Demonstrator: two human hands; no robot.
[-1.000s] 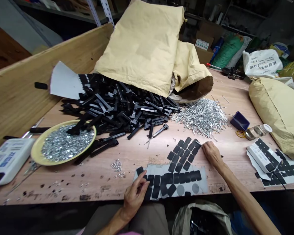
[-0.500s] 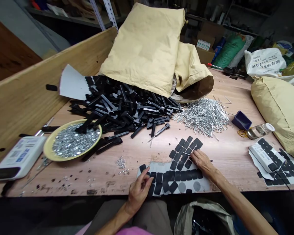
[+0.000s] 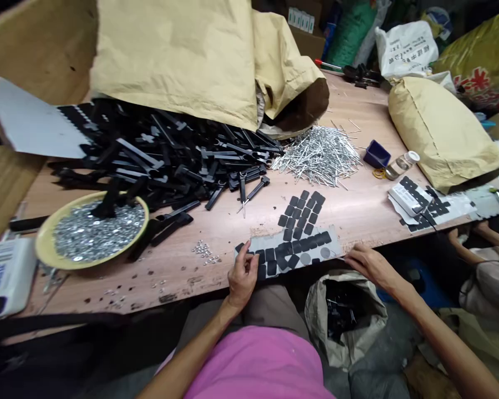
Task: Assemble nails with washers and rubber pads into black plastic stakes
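My left hand (image 3: 242,277) rests at the left end of a grey backing sheet (image 3: 266,243), its index finger and thumb apart. Rows of black rounded pads (image 3: 270,269) stick to that sheet, with a few round grey spots among them. Off the sheet's right end, at the table's front edge, my right hand (image 3: 368,265) is closed in a pinch on a thin metal rod (image 3: 340,258); its exact kind is too small to make out. Just beyond the sheet, more black pads (image 3: 301,213) lie in slanting rows on the table.
A heap of black plastic parts (image 3: 183,160), a pile of metal pins (image 3: 320,158) and a yellow bowl of small metal pieces (image 3: 45,257) stand farther back. Large paper sacks (image 3: 178,61) lie behind. An open sack (image 3: 316,310) sits below the edge. Another person's arm (image 3: 461,244) shows at right.
My right hand has moved from the slanting pads toward the front edge, right of the sheet, still pinching the thin rod. My left hand stays by the sheet. The view has turned right and down.
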